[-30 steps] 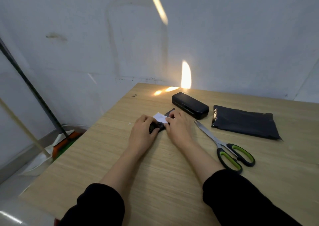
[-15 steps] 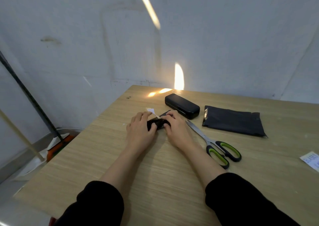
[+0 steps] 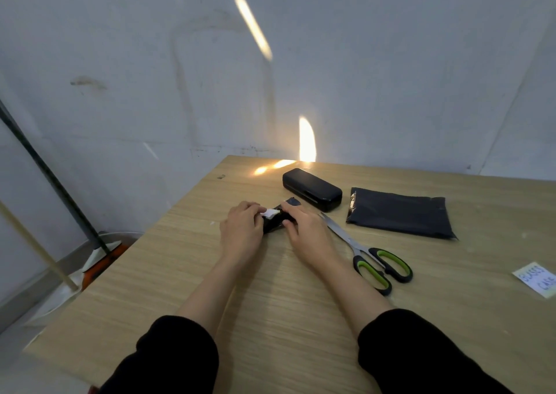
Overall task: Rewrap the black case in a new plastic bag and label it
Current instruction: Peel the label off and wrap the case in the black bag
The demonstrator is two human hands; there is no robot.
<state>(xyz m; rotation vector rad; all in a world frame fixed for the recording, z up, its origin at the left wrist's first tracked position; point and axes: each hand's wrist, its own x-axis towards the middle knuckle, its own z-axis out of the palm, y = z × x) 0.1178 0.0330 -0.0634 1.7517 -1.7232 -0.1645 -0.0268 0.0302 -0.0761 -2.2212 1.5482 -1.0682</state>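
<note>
Partly hidden, black plastic [image 3: 274,225] is pinched by left hand [image 3: 240,232] and right hand [image 3: 308,234]; "CASE" is read on the cropped label [image 3: 535,279]

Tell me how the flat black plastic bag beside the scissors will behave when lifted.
The black plastic bag lies thin and flat on the table, so it will probably droop limply and weigh very little. The edge nearest the black case glints, so the film is likely slick; pinching a corner should hold better than pressing it flat.
</note>
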